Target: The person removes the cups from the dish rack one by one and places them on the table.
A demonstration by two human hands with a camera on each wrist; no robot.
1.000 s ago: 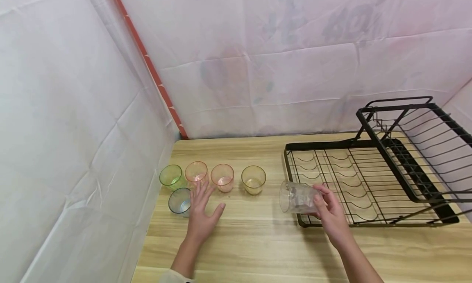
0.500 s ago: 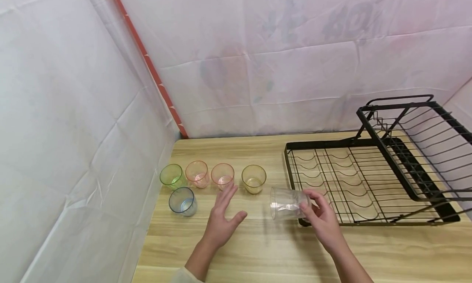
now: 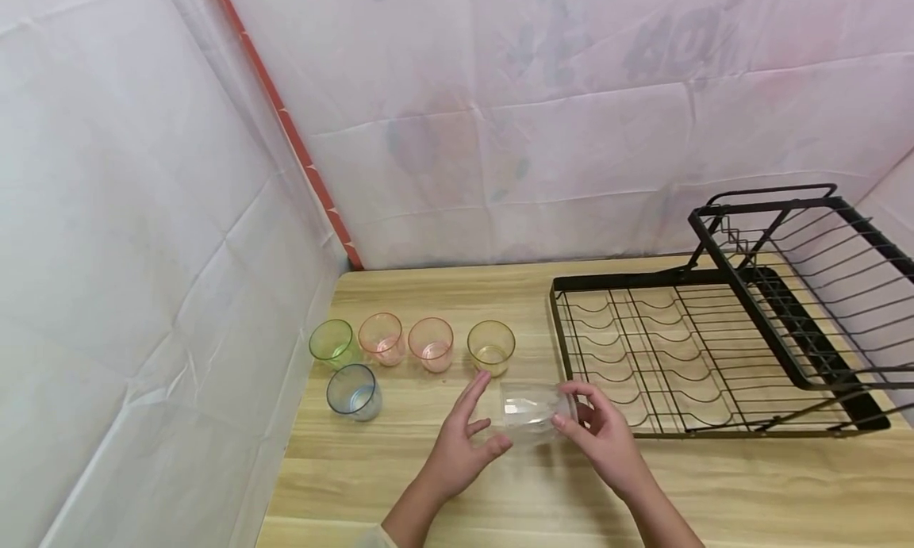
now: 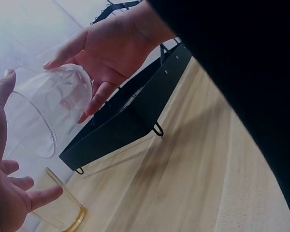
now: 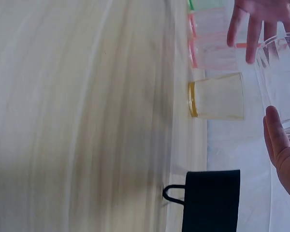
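A clear glass (image 3: 531,409) lies tilted on its side in the air above the table, its mouth toward the left. My right hand (image 3: 600,433) grips it near the base, thumb on the near side and fingers beyond. Close to the mouth is my left hand (image 3: 460,445), fingers spread and thumb apart; in the left wrist view a gap shows between its fingers and the rim of the glass (image 4: 50,108). Behind the hands stands a yellow glass (image 3: 491,348), upright; the right wrist view has this yellow glass (image 5: 217,96) beneath the held one.
Two pinkish glasses, one (image 3: 382,339) beside the other (image 3: 431,344), stand upright left of the yellow one. A green glass (image 3: 332,343) and a blue glass (image 3: 355,392) are farther left. The black dish rack (image 3: 560,318) takes up the right side, with a raised upper tier (image 3: 807,207).
My right hand has carried the clear glass leftward, away from the rack. My left hand has moved right from near the blue glass to the clear glass's mouth.
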